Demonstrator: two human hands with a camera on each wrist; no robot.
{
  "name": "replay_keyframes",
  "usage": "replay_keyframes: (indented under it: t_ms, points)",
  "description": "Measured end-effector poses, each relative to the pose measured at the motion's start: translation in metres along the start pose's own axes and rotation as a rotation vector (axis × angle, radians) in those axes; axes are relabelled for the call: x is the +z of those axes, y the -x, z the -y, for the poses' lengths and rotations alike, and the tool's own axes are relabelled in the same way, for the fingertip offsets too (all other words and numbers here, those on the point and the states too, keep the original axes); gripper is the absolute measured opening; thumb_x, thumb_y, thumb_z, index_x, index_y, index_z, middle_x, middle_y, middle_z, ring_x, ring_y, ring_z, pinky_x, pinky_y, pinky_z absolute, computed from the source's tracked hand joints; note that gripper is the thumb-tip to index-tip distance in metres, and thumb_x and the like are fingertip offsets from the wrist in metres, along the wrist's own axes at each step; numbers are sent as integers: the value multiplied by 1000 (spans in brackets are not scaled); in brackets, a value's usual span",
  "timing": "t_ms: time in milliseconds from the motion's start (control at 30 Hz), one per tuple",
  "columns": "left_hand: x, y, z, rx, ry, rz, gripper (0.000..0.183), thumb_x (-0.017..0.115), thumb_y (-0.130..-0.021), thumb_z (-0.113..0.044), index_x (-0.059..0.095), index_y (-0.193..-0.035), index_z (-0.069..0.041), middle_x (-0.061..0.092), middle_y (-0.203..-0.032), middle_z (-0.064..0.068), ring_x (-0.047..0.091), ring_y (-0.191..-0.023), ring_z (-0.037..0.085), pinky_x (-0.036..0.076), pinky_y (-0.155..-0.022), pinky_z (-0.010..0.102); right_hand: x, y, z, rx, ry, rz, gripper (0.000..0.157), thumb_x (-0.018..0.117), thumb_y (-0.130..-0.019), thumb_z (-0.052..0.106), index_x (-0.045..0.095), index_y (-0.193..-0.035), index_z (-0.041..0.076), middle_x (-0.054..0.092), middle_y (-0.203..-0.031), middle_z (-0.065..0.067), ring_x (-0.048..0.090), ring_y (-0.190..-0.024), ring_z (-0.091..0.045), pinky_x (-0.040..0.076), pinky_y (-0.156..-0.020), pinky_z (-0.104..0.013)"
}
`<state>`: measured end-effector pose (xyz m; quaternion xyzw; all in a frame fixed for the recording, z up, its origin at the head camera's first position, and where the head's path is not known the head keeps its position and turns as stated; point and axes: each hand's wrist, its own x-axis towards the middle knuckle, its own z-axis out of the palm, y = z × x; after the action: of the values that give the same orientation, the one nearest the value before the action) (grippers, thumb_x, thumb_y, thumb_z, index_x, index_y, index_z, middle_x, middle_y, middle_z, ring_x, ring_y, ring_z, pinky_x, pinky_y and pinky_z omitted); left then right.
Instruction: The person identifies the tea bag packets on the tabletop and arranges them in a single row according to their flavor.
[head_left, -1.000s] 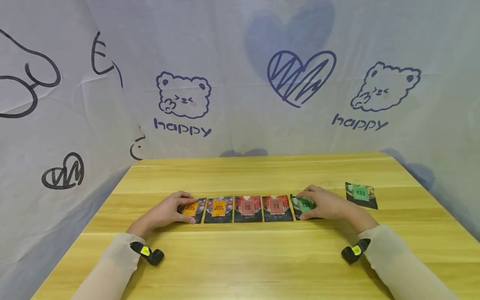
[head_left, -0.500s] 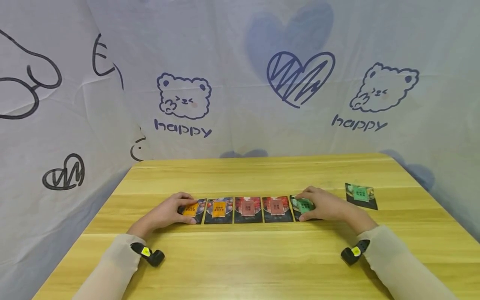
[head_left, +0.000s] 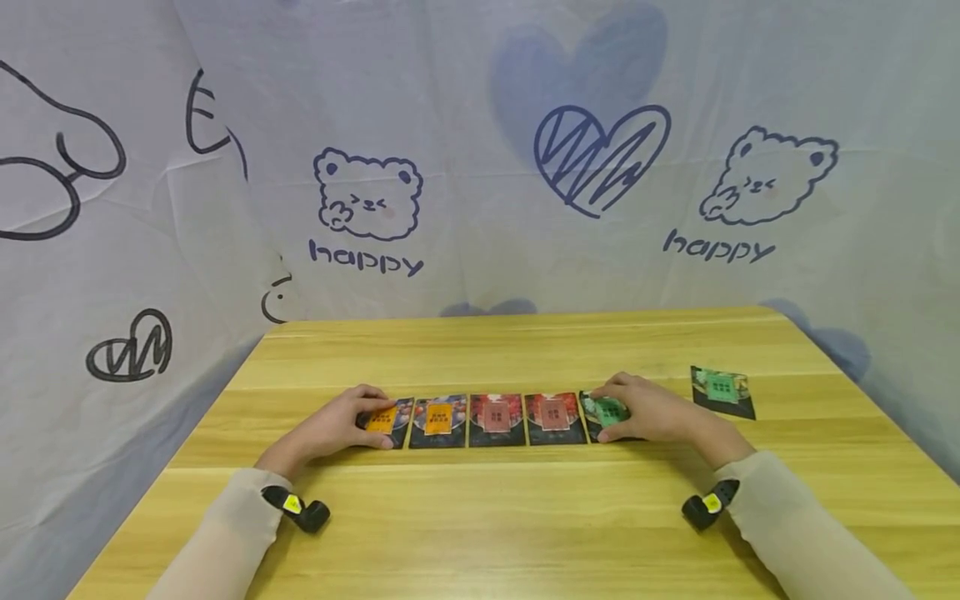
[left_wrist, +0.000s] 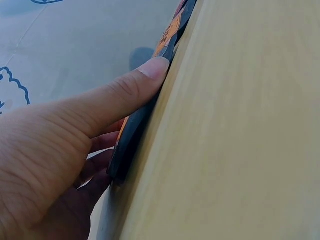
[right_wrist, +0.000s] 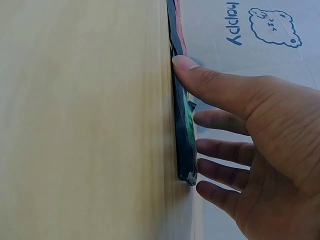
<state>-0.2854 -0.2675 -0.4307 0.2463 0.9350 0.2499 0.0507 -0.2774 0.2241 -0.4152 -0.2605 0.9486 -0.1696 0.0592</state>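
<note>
Five flat printed packets lie side by side in a row in the head view. My left hand holds the left end of the row, an orange-labelled packet, thumb at its near edge and fingers over its outer side. At the other end my right hand holds a green-labelled packet in the same way, partly covering it. Between them lie another orange-labelled packet, a red packet and a second red packet. In the left wrist view the thumb touches the packet's dark edge.
A second green-labelled packet lies askew on the wooden table, behind and right of my right hand. A pale cloth with drawn bears and hearts hangs behind the table. Both wrists wear black straps with small cameras.
</note>
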Motion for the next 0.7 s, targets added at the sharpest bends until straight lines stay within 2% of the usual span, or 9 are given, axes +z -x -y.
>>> replay_keyframes:
  t_ms: [400, 600, 700]
  points:
    - [1, 1, 3, -4, -12, 1, 81, 76, -79, -52, 54, -140, -4, 43, -142, 16, 40, -130, 39, 35, -104, 56, -8, 4, 4, 6, -1, -25, 71, 72, -85, 49, 53, -141, 9, 47, -137, -17, 49, -120, -38, 43, -96, -56]
    - [0, 0, 1, -9, -1, -2, 81, 77, -79, -52, 55, -140, -4, 44, -141, 14, 40, -129, 38, 36, -103, 55, -14, 8, -1, 7, 17, -57, 71, 72, -86, 49, 54, -139, 7, 53, -128, -15, 55, -111, -33, 47, -90, -54]
    - [0, 1, 1, -10, 0, 1, 81, 76, -79, -53, 55, -140, -5, 44, -141, 14, 40, -129, 37, 36, -104, 55, -16, 13, -6, 15, 26, -78, 71, 71, -86, 51, 55, -138, 6, 54, -127, -16, 55, -111, -35, 46, -91, -56]
